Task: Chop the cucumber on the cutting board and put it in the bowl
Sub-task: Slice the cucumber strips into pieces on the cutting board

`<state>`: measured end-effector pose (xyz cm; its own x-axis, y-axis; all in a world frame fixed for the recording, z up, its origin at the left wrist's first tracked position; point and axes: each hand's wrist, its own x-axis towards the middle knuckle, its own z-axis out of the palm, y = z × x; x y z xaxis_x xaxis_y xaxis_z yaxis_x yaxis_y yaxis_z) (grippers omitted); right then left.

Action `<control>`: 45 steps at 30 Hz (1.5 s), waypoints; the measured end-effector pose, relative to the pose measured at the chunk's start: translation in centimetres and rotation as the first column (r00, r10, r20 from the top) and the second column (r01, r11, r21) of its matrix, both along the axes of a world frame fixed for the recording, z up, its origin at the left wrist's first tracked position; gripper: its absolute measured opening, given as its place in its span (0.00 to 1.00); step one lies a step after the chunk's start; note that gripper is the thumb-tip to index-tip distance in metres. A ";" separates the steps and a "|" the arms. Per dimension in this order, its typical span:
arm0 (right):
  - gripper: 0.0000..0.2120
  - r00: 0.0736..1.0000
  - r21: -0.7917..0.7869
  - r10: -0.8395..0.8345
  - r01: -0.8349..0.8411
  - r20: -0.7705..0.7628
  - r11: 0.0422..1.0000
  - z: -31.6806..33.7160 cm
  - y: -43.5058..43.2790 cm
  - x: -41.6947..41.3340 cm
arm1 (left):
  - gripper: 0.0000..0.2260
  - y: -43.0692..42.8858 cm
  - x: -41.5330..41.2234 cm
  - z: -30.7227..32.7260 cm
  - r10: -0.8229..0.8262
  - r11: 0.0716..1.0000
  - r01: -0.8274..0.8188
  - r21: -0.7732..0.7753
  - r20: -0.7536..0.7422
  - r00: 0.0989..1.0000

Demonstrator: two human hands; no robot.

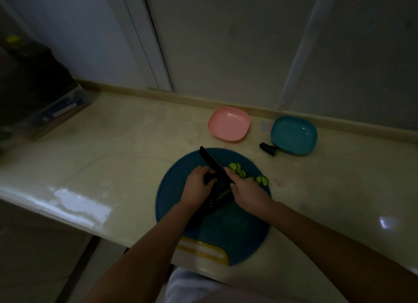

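A round blue cutting board (226, 230) lies on the pale counter in front of me. On its far right part lie several green cucumber slices (239, 171). A black knife (209, 160) points up and left across the board, and my right hand (247, 190) is shut on its handle, index finger near the blade. My left hand (198, 186) sits just left of the blade, closed on the dark uncut cucumber (210, 178), which is mostly hidden by the fingers. A pink bowl (229, 127) and a teal bowl (294, 135) stand empty behind the board.
A short dark object (268, 147) lies against the teal bowl's near left edge. A dark box stack (40, 94) fills the counter's far left. The wall skirting (181, 98) runs behind the bowls. The counter's front edge (67, 207) curves near me. The light is dim.
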<state>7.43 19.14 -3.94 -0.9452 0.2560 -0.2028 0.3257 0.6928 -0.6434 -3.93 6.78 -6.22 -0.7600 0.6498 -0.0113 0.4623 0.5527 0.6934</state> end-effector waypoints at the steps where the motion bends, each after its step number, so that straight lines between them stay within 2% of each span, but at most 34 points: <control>1: 0.25 1.000 -0.004 -0.007 0.007 -0.003 1.000 -0.2 0.1 0.2 | 0.07 -0.1 -0.1 0.0 -0.002 1.000 0.002 0.002 0.014 1.000; 7: 0.26 0.998 -0.020 -0.058 0.058 -0.001 0.998 -0.5 0.8 1.7 | 0.06 -0.1 0.2 -0.1 0.063 0.996 -0.067 0.054 0.075 0.995; 16: 0.25 0.997 -0.084 -0.023 0.017 -0.071 0.996 -0.1 0.6 2.0 | 0.06 -0.1 0.2 -0.1 0.065 0.997 -0.066 0.031 0.036 0.997; 31: 0.25 0.997 -0.028 0.060 -0.061 -0.042 0.998 0.0 0.4 0.3 | 0.05 -0.2 0.2 -0.4 0.071 0.996 -0.072 0.055 0.011 0.997; 37: 0.25 0.999 0.010 0.032 -0.032 0.016 0.999 0.1 0.2 -0.1 | 0.06 -0.3 0.2 -0.5 0.052 0.998 -0.052 0.041 -0.009 0.999; 41: 0.25 1.000 -0.010 0.004 -0.004 -0.023 1.000 -0.4 0.0 0.3 | 0.08 -0.7 0.3 -0.8 0.026 1.000 -0.027 -0.001 -0.074 0.997; 45: 0.25 0.998 -0.031 -0.041 0.039 -0.045 0.999 -1.2 0.3 1.2 | 0.07 -0.7 0.3 -0.6 0.061 0.997 -0.062 0.045 0.021 0.998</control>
